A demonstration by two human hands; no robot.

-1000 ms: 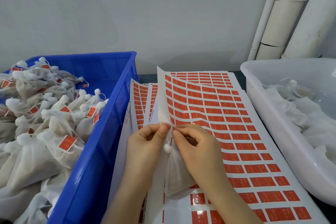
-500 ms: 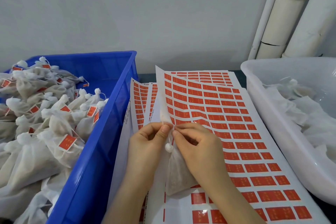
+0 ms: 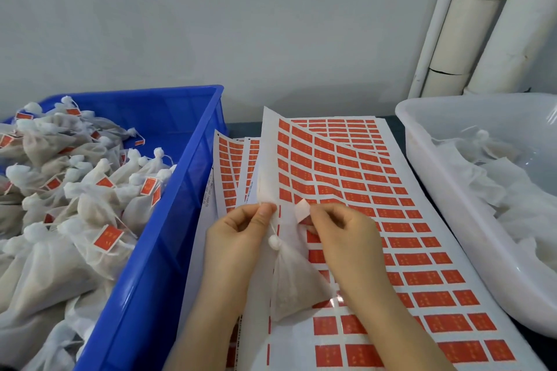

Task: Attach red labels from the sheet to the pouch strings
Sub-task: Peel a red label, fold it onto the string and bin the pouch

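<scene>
We pinch pouch string [image 3: 272, 227] and label [image 3: 303, 210].
Our left hand [image 3: 238, 232] grips the pouch string, our right hand [image 3: 343, 235] the label, above the sheet [image 3: 361, 178].

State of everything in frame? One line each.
Left hand: pinches the string.
Right hand: pinches a peeled label.
Pouch: hangs by its string, unlabelled.
Sheet: left edge lifted, some labels gone.
Blue bin: heaped with labelled pouches.
White tub: holds unlabelled pouches.

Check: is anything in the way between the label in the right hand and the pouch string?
Nothing visible. The right hand pinches the label just beside the string, which the left hand pinches.
</scene>
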